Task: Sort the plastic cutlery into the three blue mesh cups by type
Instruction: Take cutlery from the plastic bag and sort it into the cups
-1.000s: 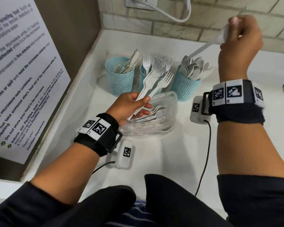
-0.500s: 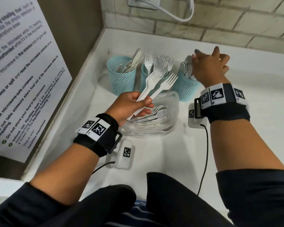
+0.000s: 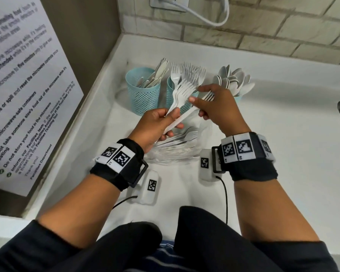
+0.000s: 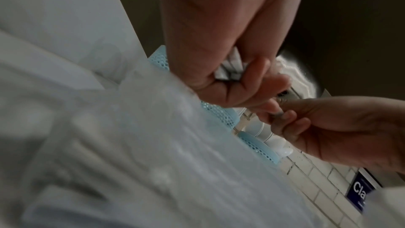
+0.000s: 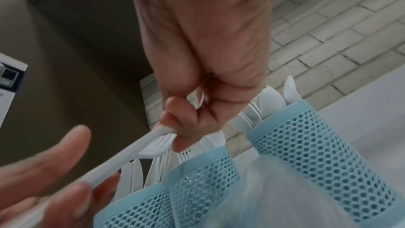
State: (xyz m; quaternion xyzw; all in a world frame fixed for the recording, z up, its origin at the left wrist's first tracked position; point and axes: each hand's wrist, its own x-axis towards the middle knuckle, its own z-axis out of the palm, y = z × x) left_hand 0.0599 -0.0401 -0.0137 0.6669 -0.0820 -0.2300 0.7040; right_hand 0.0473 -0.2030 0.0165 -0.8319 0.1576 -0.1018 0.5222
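The white desk runs into a back-left corner, where a brown panel with a printed notice meets a tiled wall. A socket with a white cable sits on that wall.

Three blue mesh cups stand in a row near the back-left corner. The left cup holds knives, the middle cup holds forks, and the right cup, mostly hidden behind the right hand in the head view, holds spoons.

Just in front of the cups lies a clear plastic bag with more white cutlery inside.

The left hand is above the bag, its fingers and thumb curled round the handles of a fork bundle, whose tines fan out in front of the middle cup. The right hand is just beside it, its thumb and fingers pinching the tine end of a single fork; that fork's handle reaches back into the left hand's grip. The right wrist view shows the fingers closed on that fork's tines just above the middle cup's rim.

Both wrists wear black bands with printed markers, and two small white marker blocks with cords lie on the desk toward the front edge.
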